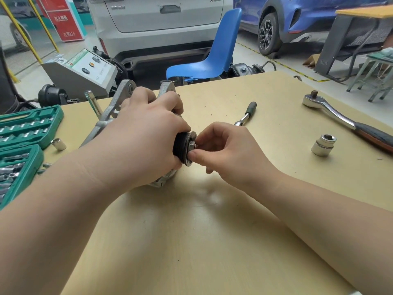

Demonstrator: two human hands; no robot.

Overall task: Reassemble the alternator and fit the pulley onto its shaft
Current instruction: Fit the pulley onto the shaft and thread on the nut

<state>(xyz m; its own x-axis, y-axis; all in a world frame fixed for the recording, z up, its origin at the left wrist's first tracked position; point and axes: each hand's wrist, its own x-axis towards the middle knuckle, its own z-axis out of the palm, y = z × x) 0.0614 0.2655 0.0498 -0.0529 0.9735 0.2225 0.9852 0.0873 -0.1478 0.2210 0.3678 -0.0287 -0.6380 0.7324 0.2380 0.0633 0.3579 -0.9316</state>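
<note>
Alternator braced near the surface's left edge for nut fitting.
Left hand grips the housing, steadying the pulley; right hand fingers pinch the shaft nut, apparently to thread it.

We see a table of pale wood laminate, smooth and matt. The alternator is cast metal, grey and dull. Its pulley looks dark and ribbed, with a shiny metal nut. At the far right, the ratchet and the socket are polished chrome. The case at the left is green plastic, and the chair is glossy blue plastic.
</note>
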